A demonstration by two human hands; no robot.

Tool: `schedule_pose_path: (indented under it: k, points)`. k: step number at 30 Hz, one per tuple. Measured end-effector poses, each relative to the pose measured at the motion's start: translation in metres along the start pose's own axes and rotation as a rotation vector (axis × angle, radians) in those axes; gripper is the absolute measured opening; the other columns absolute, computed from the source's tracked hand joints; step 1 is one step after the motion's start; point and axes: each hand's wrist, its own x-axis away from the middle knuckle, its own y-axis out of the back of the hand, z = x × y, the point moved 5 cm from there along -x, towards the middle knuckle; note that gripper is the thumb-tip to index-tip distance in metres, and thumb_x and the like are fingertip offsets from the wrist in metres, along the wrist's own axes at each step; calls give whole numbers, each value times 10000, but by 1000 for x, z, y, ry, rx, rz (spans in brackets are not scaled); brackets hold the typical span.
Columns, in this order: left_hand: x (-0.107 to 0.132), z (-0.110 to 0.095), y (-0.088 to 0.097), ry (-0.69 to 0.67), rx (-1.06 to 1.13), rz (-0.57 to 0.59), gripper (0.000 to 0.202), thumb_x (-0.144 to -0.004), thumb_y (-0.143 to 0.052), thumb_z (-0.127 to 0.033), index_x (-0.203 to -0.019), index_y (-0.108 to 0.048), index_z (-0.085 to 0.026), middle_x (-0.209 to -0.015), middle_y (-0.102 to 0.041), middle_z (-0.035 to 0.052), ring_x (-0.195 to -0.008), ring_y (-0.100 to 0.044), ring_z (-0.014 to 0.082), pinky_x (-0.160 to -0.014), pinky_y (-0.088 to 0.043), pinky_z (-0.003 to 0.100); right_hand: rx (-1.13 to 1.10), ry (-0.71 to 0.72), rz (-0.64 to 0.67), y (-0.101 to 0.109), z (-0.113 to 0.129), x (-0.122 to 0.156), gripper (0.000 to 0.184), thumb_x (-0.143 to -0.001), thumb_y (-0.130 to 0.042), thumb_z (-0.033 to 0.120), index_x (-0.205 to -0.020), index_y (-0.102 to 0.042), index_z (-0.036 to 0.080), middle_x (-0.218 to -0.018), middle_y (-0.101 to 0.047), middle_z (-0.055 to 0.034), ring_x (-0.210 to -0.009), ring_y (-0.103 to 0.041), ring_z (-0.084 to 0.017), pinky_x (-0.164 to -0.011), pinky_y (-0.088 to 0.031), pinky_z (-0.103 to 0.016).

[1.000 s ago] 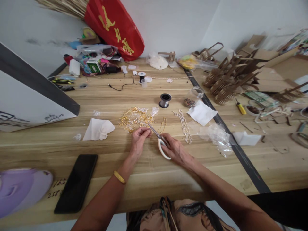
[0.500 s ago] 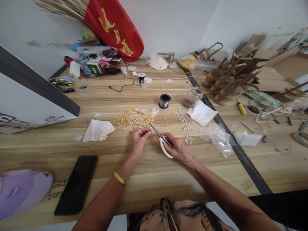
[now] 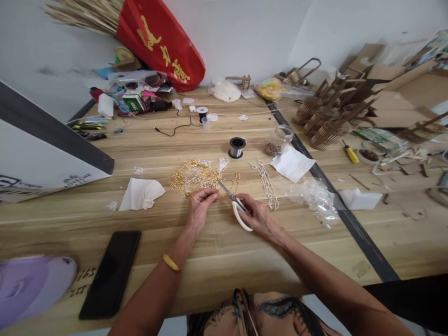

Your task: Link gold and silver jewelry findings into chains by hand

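Note:
White-handled scissors [image 3: 241, 219] are in my right hand [image 3: 257, 215], their blades pointing up and left towards my left fingertips. My left hand [image 3: 201, 207] is closed in a pinch just left of the blade tips; whatever it holds is too small to make out. Right behind it lies a heap of gold and silver beads and chain [image 3: 196, 176]. A short gold chain [image 3: 236, 182] rests beyond the blades. Silvery bead chains [image 3: 266, 186] stretch out on the wood to the right of the scissors.
A wire spool [image 3: 237, 147] and a jar of beads [image 3: 279, 141] stand behind. White cloth [image 3: 142, 193], a black phone [image 3: 110, 275] and a purple object [image 3: 38, 289] are on the left. Clear plastic bags [image 3: 317, 200] and small woven baskets [image 3: 325, 116] are on the right.
The camera view has shifted slightly. Both hands keep almost the same pose, with the scissors still beside the left fingertips.

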Motion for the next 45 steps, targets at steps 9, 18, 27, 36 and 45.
schedule_pose_path:
  k: [9,18,27,36,45]
  points:
    - [-1,-2,-1,7,104,-36,214,-508,-777,-159,-707,-697,-145,-661,-669,6,-629,-601,105,-676,-486,262,-8,33,-6,2,4,2,343,-837,-522,296,-1156,-476,177,-741,-601,4,-611,-534,-112,-598,-421,-213]
    - [-3,-5,1,-2,187,-32,255,-503,-797,-148,-726,-674,-139,-685,-685,5,-663,-640,117,-705,-505,273,217,50,26,8,10,3,400,-836,-528,249,-1220,-435,188,-1007,-611,-79,-754,-584,-155,-665,-431,-256]
    - [-4,-6,2,-7,261,-43,232,-505,-795,-120,-703,-674,-133,-637,-687,1,-614,-637,104,-657,-504,239,468,127,-25,17,9,1,383,-862,-498,293,-1226,-435,192,-974,-600,-73,-828,-574,-187,-677,-413,-268]
    - [-4,-7,5,-18,281,-58,217,-520,-788,-115,-702,-671,-128,-652,-691,6,-614,-636,105,-659,-496,245,536,194,-4,19,14,1,359,-874,-494,298,-1216,-463,193,-944,-593,-66,-803,-562,-170,-642,-393,-245]
    - [-5,-6,6,-18,277,-72,218,-511,-788,-119,-693,-671,-137,-661,-685,0,-615,-628,104,-654,-496,250,570,194,9,16,14,2,375,-885,-487,318,-1239,-449,201,-965,-593,-63,-816,-557,-170,-638,-390,-247]
